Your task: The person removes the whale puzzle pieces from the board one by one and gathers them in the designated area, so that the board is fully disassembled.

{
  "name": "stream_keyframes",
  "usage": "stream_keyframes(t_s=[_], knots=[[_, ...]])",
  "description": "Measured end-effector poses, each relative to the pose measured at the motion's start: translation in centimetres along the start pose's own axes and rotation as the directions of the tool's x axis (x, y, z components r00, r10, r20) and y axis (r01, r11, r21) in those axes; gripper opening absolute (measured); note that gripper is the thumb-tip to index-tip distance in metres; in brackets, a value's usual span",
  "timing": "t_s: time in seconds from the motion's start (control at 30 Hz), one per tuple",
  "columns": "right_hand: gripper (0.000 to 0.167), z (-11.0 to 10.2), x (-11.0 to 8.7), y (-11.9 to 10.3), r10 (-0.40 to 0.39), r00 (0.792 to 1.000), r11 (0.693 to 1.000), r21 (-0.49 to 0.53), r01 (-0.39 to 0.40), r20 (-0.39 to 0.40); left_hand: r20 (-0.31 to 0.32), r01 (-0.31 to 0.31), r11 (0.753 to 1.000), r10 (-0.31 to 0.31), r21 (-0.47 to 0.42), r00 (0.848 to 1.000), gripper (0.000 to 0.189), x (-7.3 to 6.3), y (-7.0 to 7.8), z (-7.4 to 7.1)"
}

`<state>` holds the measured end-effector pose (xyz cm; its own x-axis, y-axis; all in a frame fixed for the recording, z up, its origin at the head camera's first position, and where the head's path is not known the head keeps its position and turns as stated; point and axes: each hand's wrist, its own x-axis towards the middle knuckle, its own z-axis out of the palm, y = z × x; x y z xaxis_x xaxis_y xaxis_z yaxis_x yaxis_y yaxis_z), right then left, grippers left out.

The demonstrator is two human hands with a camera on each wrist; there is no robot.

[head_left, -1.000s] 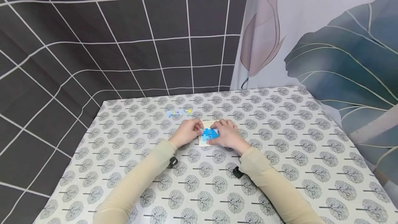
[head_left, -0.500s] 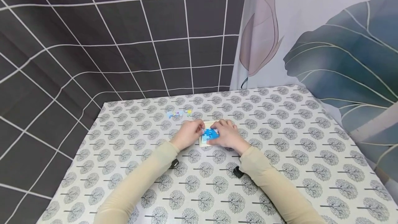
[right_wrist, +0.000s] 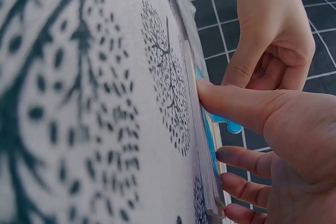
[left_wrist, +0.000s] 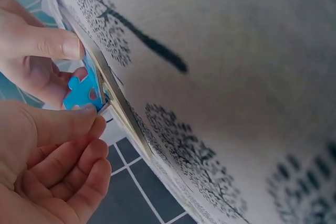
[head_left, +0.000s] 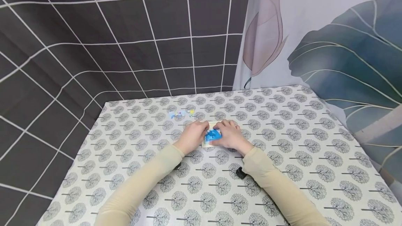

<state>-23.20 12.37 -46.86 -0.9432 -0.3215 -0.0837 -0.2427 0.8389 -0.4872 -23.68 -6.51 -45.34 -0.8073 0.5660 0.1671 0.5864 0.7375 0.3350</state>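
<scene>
A small jigsaw board (head_left: pixel 205 145) with a pale frame and blue pieces lies between both hands. My left hand (head_left: pixel 192 136) is at its left side; in the left wrist view the thumb and index finger pinch a bright blue puzzle piece (left_wrist: pixel 81 95), which stands tilted up from the board (left_wrist: pixel 123 108). That piece (right_wrist: pixel 231 125) also juts out past the board in the right wrist view. On the right, my right hand (head_left: pixel 230 134) holds the board, thumb on its near edge and fingers spread along the other side. Part of the board is hidden under the hands.
Beyond the board, toward the table's back left, lie several loose light-blue puzzle pieces (head_left: pixel 177 114) and a yellow piece (head_left: pixel 191 112). A tree-print cloth (head_left: pixel 207 187) covers the table. A dark gridded curtain (head_left: pixel 169 20) hangs behind it.
My left hand has shifted slightly right and turned over the board's left part, covering more of it. The right hand stays in place on the board.
</scene>
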Motion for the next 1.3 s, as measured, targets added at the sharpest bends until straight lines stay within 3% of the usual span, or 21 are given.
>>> stream_keyframes(t_s=[0.23,0.47,0.77,1.07,1.3], knots=[[0.073,0.0,0.1,0.0,-0.004,1.0,1.0,-0.002,0.004,0.01,0.023,0.015,0.999,-0.016,0.029,1.0,0.013,0.1,0.0,0.0],[0.073,0.0,0.1,0.1,0.002,1.0,1.0,0.011,-0.002,0.008,0.099,0.118,0.987,-0.107,-0.108,0.989,0.014,0.8,-0.8,0.0],[0.071,-0.1,0.2,0.2,0.0,1.0,0.999,0.036,0.0,0.0,0.195,0.132,0.976,-0.098,-0.171,0.976,0.011,1.3,-1.8,-0.4],[0.066,0.0,0.5,0.6,-0.031,1.0,0.999,0.028,0.031,-0.002,0.19,0.137,0.969,-0.098,-0.205,0.977,0.01,1.0,-1.8,-0.6],[0.059,0.6,0.6,0.6,-0.008,0.998,1.0,0.011,0.008,-0.057,0.191,0.136,0.969,-0.096,-0.206,0.977,0.01,0.9,-1.7,-0.6]])
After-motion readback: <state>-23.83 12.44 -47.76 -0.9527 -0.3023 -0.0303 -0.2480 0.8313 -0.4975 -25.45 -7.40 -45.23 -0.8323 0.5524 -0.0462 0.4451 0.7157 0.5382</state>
